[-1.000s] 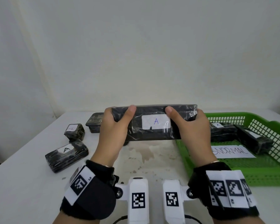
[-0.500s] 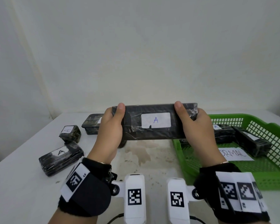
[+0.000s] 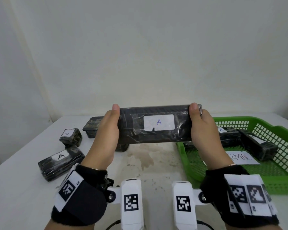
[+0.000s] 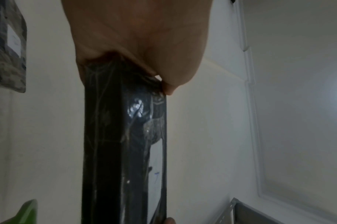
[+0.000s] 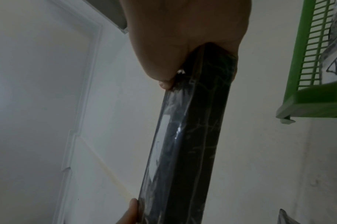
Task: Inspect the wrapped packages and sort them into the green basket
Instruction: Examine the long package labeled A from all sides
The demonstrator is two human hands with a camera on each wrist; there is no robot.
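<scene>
I hold a long black package (image 3: 154, 126) wrapped in clear film above the table, its white label marked "A" facing me. My left hand (image 3: 109, 128) grips its left end, thumb on the front face. My right hand (image 3: 200, 127) grips the right end the same way. In the wrist views the long black package (image 4: 123, 144) (image 5: 188, 136) runs away from each palm, with the other hand's thumb at its far end. The green basket (image 3: 273, 181) sits at the right and holds two wrapped packages (image 3: 229, 136) (image 3: 258, 145) and a paper sign.
On the white table (image 3: 15, 188) at the left lie a small cube package (image 3: 71, 136), a block package (image 3: 60, 161) labelled "A", and a flat dark package (image 3: 92, 127) behind my left hand. A white wall stands close behind the table.
Both hands have tilted the long package upright so its label faces me more squarely. My thumbs slid outward to the package's ends and now reach its top edge.
</scene>
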